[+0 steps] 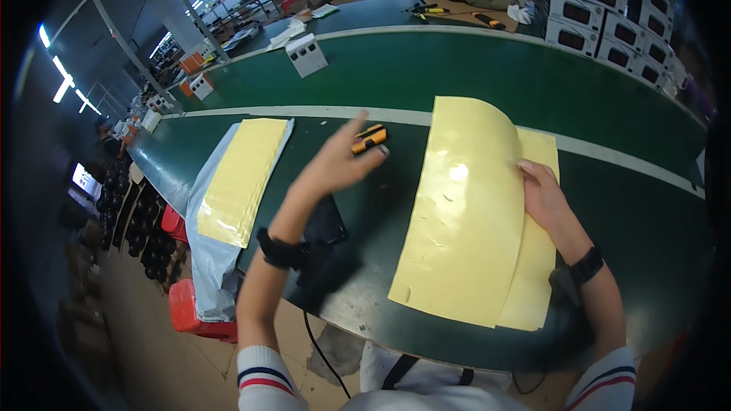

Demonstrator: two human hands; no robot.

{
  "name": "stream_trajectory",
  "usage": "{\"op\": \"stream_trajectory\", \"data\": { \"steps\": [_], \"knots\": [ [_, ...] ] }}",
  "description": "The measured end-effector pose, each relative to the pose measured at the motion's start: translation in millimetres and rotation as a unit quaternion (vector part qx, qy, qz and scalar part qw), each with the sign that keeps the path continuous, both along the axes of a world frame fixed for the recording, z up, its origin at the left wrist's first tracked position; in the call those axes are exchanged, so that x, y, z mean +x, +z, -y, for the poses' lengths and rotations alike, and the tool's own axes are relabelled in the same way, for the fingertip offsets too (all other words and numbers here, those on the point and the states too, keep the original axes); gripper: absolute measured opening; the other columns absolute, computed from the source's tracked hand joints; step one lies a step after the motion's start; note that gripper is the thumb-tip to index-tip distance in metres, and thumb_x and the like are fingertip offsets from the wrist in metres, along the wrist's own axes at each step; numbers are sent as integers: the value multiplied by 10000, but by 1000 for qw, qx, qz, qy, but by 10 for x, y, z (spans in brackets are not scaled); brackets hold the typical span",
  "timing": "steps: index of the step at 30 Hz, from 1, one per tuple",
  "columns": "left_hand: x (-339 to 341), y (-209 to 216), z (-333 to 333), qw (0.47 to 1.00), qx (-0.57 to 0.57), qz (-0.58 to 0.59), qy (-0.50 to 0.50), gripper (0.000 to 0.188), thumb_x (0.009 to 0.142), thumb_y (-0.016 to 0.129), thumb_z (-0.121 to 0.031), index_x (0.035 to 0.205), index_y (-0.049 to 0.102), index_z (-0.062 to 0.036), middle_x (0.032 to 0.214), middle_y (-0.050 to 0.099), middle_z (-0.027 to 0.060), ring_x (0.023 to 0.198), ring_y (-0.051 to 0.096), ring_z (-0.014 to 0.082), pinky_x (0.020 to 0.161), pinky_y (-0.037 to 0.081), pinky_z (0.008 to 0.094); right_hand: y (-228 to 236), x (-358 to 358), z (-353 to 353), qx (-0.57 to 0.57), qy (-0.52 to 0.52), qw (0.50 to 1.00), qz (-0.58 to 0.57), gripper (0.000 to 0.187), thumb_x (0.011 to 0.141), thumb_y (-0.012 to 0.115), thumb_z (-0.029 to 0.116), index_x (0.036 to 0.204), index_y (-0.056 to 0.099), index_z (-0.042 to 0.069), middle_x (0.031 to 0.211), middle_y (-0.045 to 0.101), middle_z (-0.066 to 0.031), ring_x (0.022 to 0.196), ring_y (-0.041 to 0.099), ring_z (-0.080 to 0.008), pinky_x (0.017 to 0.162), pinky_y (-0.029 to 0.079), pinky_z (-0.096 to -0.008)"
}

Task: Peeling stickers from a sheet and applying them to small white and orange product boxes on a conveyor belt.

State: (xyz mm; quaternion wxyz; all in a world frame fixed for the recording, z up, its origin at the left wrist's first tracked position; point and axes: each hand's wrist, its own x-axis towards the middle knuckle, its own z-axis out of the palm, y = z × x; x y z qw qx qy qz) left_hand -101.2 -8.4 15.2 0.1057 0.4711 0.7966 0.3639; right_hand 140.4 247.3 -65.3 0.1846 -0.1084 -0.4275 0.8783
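Observation:
My right hand [542, 196] pinches the right edge of a glossy yellow sheet [464, 213], which bows upward. Under it, more yellow sheet material [539, 281] lies on the green table, showing along the right side. My left hand [335, 164] is over the table to the left of the sheet, thumb and index finger spread apart. An orange and black utility knife [371, 138] shows between those fingers, apparently resting on the table behind them. Further left, a stack of yellow sheets [242, 175] lies on a pale grey plastic bag [205, 259] that hangs over the table edge.
A black flat object [326, 221] lies beside my left wrist. Beyond a white rail [396, 114] runs a green belt [396, 68] bearing a white box [306, 55]. White boxes [609, 19] are stacked far right. Red containers [186, 308] stand below the table at left.

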Motion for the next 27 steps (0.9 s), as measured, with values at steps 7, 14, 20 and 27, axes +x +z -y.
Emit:
{"op": "stream_trajectory", "data": {
  "steps": [7, 14, 20, 27],
  "knots": [
    [-2259, 939, 70, 919, -1, -354, 172, 563, 736, 678, -207, 1206, 467, 19, 1196, 496, 290, 1140, 481, 408, 968, 405, 415, -82, 26, -8, 7, -19, 1000, 4, 286, 879, 516, 146, 1041, 567, -84, 1039, 623, -158, 950, 619, -222, 864, 505, -352],
    [-3606, 699, -327, 895, -123, -304, 303, 730, 715, 671, -242, 1345, 357, -49, 1438, 323, 175, 1259, 397, 390, 1013, 392, 453, -76, -22, -53, -66, -79, 992, 72, 208, 854, 525, 135, 921, 596, -49, 919, 653, -143, 835, 646, -218, 771, 535, -333],
    [-3886, -148, -797, 889, -207, -226, 339, 769, 719, 663, -204, 1389, 309, -73, 1492, 248, 93, 1276, 371, 393, 999, 391, 510, -111, 68, -160, -52, -122, 988, 74, 148, 813, 566, 139, 814, 597, -6, 803, 630, -87, 738, 618, -188, 698, 514, -305],
    [-3634, -229, -669, 849, -82, -458, 252, 648, 577, 758, -122, 1176, 519, -51, 1123, 497, 131, 995, 518, 337, 808, 493, 418, -76, 57, -71, -15, -130, 989, 67, 147, 777, 588, 120, 799, 593, -25, 835, 633, -105, 759, 628, -197, 724, 516, -310]
  ]
}}
